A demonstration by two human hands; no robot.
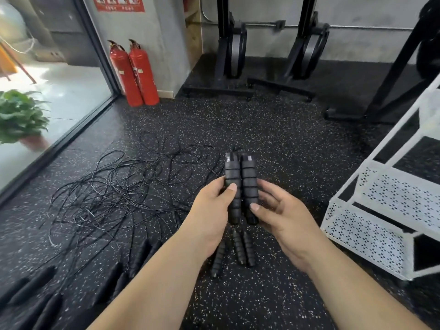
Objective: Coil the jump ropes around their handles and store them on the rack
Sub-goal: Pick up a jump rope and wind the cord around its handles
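1. Head view, hands: the left hand [215, 201] and right hand [278, 210] are raised together at centre frame. Between them they hold a pair of handles [240, 179], black, ribbed, side by side and roughly upright.
2. Head view, grip: the left hand's fingers curl round the left handle, thumb on its front. The right hand pinches the right handle, thumb in front and fingers behind. Neither hand is spread.
3. Head view, cord: no turns of cord show on the held handles. Thin cord leaves their top ends, but its run cannot be traced.
4. Head view, floor: a rope tangle [114, 186] lies loose on the speckled floor [262, 129], left of the hands. Loose handles [240, 248] lie directly below the hands, and more dark handles [35, 289] lie at lower left.
5. Head view, rack: the white rack [371, 236] with perforated shelves stands at right, near the hands. No rope is visible on the shelves in frame.
6. Head view, surroundings: fire extinguishers [134, 72] stand against the wall, and a potted plant [20, 115] sits beyond the glass.
7. Assessment: the task appears to be at its start. One set is in hand with handles aligned; coiling, storing and all other ropes remain.
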